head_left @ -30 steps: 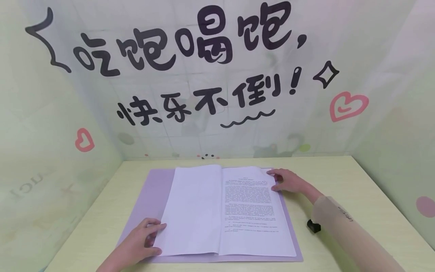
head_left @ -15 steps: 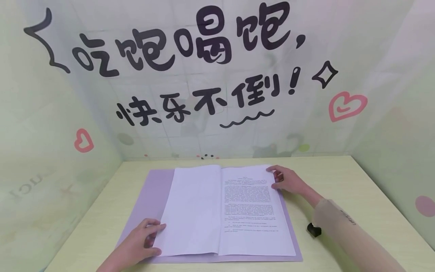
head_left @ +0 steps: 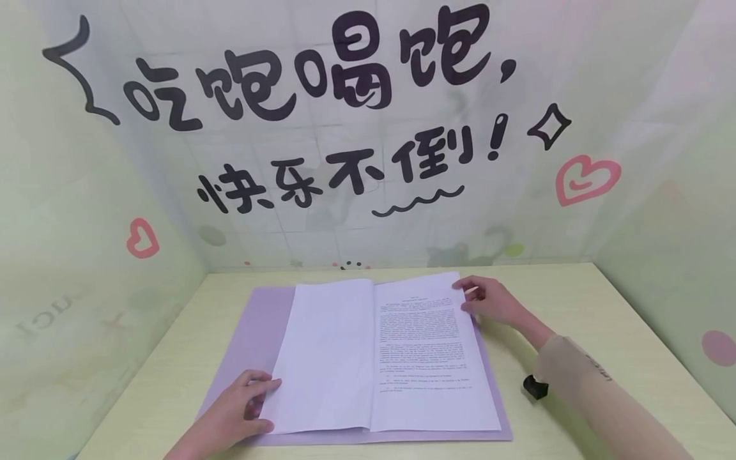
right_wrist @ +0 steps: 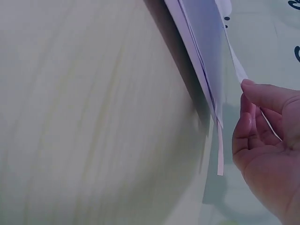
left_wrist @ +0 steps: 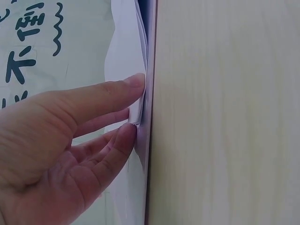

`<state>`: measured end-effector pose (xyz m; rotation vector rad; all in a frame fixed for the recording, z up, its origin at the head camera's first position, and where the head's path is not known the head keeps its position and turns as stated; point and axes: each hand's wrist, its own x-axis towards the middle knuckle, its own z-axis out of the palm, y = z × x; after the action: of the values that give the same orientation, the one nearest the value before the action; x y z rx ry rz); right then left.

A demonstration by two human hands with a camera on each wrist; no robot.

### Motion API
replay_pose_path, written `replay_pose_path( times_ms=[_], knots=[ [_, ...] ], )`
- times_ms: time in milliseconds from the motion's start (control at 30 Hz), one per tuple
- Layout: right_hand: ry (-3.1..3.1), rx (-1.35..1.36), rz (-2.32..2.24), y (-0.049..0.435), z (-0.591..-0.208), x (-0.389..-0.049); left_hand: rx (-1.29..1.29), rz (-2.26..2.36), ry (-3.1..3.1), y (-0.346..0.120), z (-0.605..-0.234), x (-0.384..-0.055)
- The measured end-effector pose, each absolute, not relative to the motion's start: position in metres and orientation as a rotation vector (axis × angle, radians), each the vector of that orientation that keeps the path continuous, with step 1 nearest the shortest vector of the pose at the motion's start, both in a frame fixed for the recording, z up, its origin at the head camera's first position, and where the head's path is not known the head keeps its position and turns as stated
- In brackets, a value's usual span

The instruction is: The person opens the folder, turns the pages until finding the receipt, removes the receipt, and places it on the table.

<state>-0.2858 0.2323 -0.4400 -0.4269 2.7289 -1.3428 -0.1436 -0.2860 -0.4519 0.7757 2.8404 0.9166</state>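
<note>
In the head view a booklet of white sheets lies spread in a pale purple folder [head_left: 244,332]. Its left page [head_left: 324,358] is blank and its right page [head_left: 422,370] carries printed text. The left hand [head_left: 238,406] holds the left pages at their lower left corner, thumb at the bottom edge. Close up in the left wrist view, thumb and fingers sit around that paper corner. At the upper right, the right hand [head_left: 489,300] pinches the top sheet's edge between thumb and fingers. That sheet [right_wrist: 239,70] stands raised off the stack in the right wrist view.
A small black object [head_left: 535,387] lies on the light wooden table [head_left: 575,300] beside the right sleeve [head_left: 604,396]. A printed curtain or wall [head_left: 402,236] with large characters and hearts closes off the back and sides.
The right hand has lifted the upper right corner of the printed page and shifted slightly upward and right. The left hand stays in place.
</note>
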Motion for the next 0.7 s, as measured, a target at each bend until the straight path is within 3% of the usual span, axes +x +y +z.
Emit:
replay_pose_path(
  times_ms=[700],
  knots=[
    [2.707,-0.517,-1.369,0.238,-0.424,-0.288,0.727,0.871,2.827,-0.285,-0.449,-0.144]
  ],
)
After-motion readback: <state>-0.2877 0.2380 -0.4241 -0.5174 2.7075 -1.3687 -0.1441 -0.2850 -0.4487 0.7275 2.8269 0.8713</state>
